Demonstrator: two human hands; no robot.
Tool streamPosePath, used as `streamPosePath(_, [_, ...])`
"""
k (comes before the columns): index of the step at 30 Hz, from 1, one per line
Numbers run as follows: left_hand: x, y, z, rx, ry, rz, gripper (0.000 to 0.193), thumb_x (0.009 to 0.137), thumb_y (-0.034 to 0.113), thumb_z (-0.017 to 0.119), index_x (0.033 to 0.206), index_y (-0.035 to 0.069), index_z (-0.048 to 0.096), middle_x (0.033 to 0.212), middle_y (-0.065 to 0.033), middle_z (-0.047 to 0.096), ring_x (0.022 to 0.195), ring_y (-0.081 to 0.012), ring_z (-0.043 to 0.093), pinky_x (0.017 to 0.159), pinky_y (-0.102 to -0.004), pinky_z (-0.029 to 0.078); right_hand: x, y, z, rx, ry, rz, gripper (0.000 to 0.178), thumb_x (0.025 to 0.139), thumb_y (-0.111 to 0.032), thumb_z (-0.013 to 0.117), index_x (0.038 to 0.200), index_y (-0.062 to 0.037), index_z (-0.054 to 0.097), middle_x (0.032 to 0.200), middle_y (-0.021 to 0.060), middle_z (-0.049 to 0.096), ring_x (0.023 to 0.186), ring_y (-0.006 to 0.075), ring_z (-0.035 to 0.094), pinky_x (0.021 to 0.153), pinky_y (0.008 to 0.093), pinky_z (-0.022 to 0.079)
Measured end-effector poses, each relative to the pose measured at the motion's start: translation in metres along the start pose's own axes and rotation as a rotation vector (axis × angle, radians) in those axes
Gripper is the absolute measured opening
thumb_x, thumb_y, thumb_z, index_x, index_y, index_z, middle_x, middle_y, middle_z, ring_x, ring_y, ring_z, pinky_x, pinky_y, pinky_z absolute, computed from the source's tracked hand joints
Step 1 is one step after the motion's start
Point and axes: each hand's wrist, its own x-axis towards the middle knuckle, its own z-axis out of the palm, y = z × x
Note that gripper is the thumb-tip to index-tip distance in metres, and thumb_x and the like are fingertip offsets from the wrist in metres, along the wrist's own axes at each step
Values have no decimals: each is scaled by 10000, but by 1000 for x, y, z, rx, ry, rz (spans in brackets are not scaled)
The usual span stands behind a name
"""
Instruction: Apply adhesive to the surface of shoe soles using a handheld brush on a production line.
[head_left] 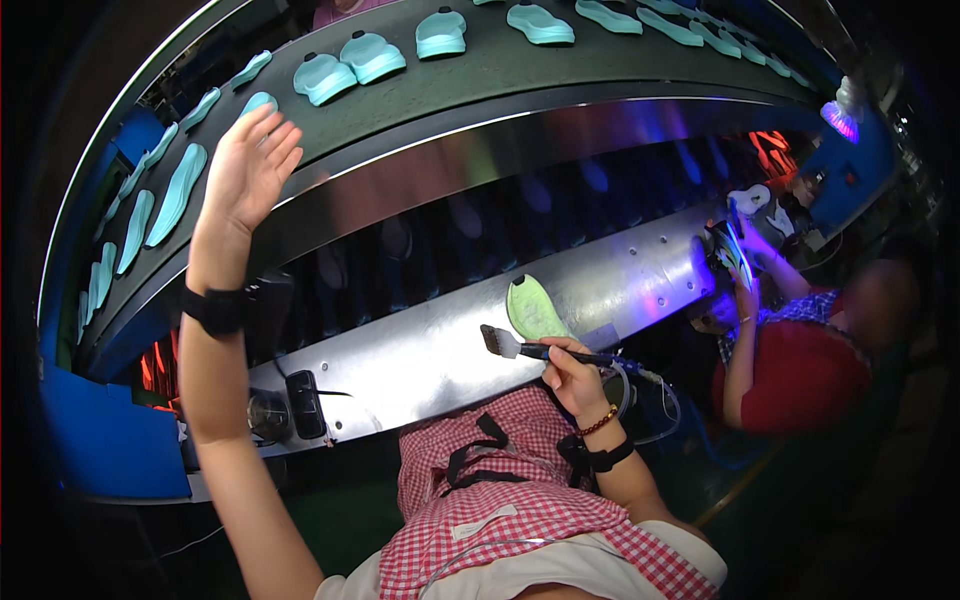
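Right hand (572,380) in play, fingers clamped on the dark handle of a brush (503,343), its bristles pointing left above the bench! Left hand (252,160) up high at the conveyor belt (365,120), fingers stretched and slightly apart, nothing gripped, a turquoise sole (258,100) peeking out just beyond the fingertips; touching or not, I cannot tell. Just past the brush, the pale green sole (534,308) lies on the bench (415,365), the brush handle crossing in front of its near end. Crowding the right wrist, a loose loop of clear hose (632,400). Over to the left, a black box (306,403) sits beside a glass jar (268,412), both at the near edge.

The bench itself: shiny bare metal, bolted, glaring. Behind it, a dark recess with a red glow (772,152) at the far right; above, the belt curves round, lined with more turquoise soles (372,58). A co-worker (800,365) at right handles a shoe in violet light, closing off that end. The checked apron (490,450) meets the near edge; bare metal runs between black box and brush, and the belt's metal rim (420,160) stands between bench and soles.
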Motion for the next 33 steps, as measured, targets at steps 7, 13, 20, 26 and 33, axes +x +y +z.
streamPosePath(7, [80,30,104,1372,-214,106,731,772,485,551,1310,44,326,1307,-181,373,1244,-280,302,1015,-347,221,10,-30,-36,14,125,11,174,839,-44,491,991,11,555,1021,190,582,499,92,458,483,196,386])
streamPosePath(13, [187,-13,139,1663,-155,216,860,724,605,518,1284,-23,340,1289,-231,377,1211,-320,359,998,-362,272,18,-62,-71,107,194,58,176,823,-39,525,983,29,557,847,100,616,511,81,485,473,189,389])
streamPosePath(20, [229,-28,173,1637,-103,158,547,673,556,622,797,28,546,823,-113,576,786,-204,524,705,-307,396,15,-96,-127,167,305,92,181,845,-53,495,999,13,563,672,42,538,505,103,468,486,228,371])
streamPosePath(26, [231,-49,217,1536,-399,338,424,677,468,673,675,71,525,668,-35,521,670,-132,469,604,-283,375,13,-109,-150,175,302,111,175,848,-62,498,992,8,568,699,55,567,494,99,462,489,225,368])
streamPosePath(33, [163,-57,252,1330,-702,298,431,802,254,604,1143,9,506,1047,-152,594,969,-194,548,870,-296,403,18,-74,-106,133,145,86,205,827,-15,519,1025,29,550,968,124,583,742,129,522,661,232,439])
